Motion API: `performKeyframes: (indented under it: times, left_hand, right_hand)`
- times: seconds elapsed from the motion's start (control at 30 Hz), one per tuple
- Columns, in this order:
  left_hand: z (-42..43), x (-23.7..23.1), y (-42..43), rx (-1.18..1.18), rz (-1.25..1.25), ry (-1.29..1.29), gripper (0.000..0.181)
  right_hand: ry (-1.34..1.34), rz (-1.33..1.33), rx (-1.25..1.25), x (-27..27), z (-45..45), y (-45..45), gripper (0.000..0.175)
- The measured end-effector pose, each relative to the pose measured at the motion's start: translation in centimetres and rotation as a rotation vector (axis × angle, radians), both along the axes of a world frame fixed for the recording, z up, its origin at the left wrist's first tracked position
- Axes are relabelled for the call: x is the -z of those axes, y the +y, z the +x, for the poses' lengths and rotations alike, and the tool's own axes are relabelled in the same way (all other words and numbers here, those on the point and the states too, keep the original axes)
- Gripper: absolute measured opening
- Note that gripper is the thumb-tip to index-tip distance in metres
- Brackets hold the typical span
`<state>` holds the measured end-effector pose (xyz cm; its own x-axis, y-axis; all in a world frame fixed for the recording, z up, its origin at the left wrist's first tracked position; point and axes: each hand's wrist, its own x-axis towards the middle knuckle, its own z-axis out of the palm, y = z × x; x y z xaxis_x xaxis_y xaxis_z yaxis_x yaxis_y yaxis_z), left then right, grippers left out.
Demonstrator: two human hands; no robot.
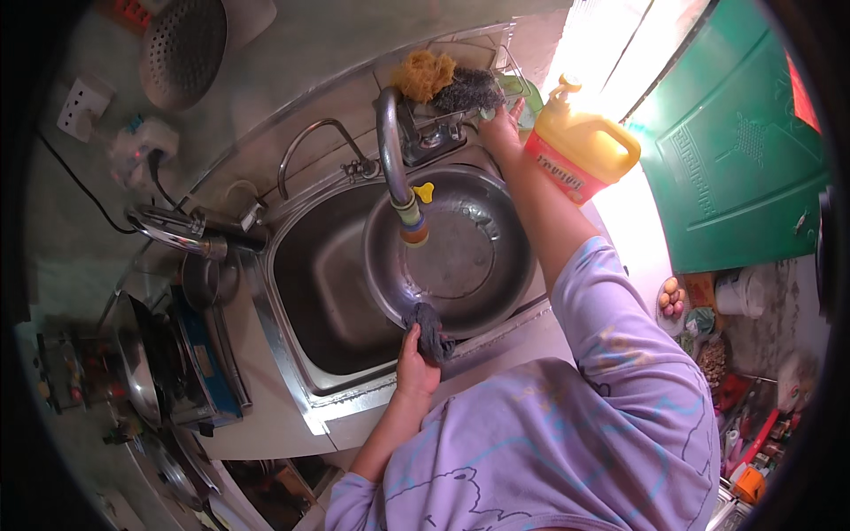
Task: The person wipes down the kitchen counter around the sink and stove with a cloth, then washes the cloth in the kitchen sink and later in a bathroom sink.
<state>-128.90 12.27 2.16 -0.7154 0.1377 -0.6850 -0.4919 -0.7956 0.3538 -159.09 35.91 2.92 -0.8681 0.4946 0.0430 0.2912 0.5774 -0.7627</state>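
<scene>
My left hand [418, 373] grips a bunched dark grey cloth [428, 332] at the near rim of a wide metal basin [458, 259]. The basin sits over the right part of a stainless steel sink and holds a little shallow water. My right hand [503, 129] reaches past the basin to the back corner, its fingers apart. Just beyond the fingers lies a dark mesh scourer [469, 90], beside a yellow mesh scourer [424, 74]. Whether the fingertips touch the dark scourer I cannot tell. A green bowl [531, 103] is partly hidden behind that hand.
A thick faucet [392, 146] with a yellow handle arches over the basin. Behind the sink stands a thin curved tap [309, 129]. A yellow pump jug [578, 146] stands right of my right forearm. Pans [136, 358] stand at the left; a green panel [737, 146] is at the right.
</scene>
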Motion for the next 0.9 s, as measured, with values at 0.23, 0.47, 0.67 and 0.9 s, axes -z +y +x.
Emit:
performKeyframes:
  times: [0.23, 0.47, 0.67, 0.9]
  left_hand:
    - [0.4, 0.7, -0.1, -0.005, -0.006, 0.006, 0.026]
    - [0.0, 0.4, -0.4, 0.003, 0.007, 0.041, 0.027]
    - [-2.8, -0.3, -0.6, -0.049, -0.051, 0.098, 0.031]
    - [-8.6, 1.5, 0.4, -0.037, -0.021, 0.243, 0.034]
  right_hand:
    - [-0.261, 0.240, 0.072, -2.1, -0.7, -0.7, 0.075]
    - [-0.018, 0.051, -0.007, -1.5, 1.1, -0.6, 0.048]
    - [0.043, -0.753, -0.147, -2.4, 4.7, -4.5, 0.034]
    - [0.199, -1.145, -0.116, -4.8, 4.3, -4.8, 0.031]
